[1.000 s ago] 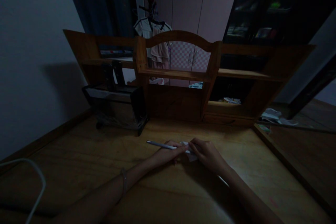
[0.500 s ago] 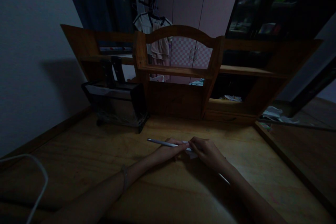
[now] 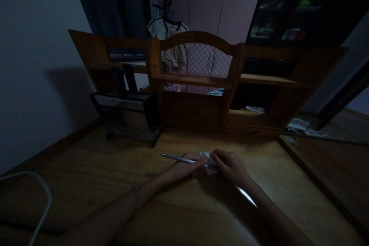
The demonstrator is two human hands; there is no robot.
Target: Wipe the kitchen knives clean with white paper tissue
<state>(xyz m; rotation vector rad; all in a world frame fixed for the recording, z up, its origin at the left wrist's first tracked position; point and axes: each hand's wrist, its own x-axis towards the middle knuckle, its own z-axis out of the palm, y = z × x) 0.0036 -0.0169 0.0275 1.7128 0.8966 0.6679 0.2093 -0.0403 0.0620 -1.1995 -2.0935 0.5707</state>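
My left hand (image 3: 184, 167) is closed around a slim silver pen-like stick (image 3: 177, 158). Its dark-tipped end points left, and its other end runs under my left thumb toward a crumpled white tissue (image 3: 210, 167). On the right, my right hand (image 3: 229, 163) pinches that tissue with its fingers and thumb, close beside the left fingertips. The tissue lies around or against the right end of the stick; the dim light hides exactly how. A bright white strip (image 3: 246, 196) shows beside my right forearm, and I cannot tell whether it is an object or glare.
Both hands are over a wooden desk (image 3: 115, 184). A black rack (image 3: 127, 115) with two dark handles stands at back left. Behind is a wooden shelf unit (image 3: 193, 111) with a small drawer (image 3: 250, 130). A white cable (image 3: 47, 196) loops at the left edge.
My right hand has shifted slightly right, away from the left fingertips, and more of the white tissue shows between the hands. The left hand and the stick stay nearly in place.
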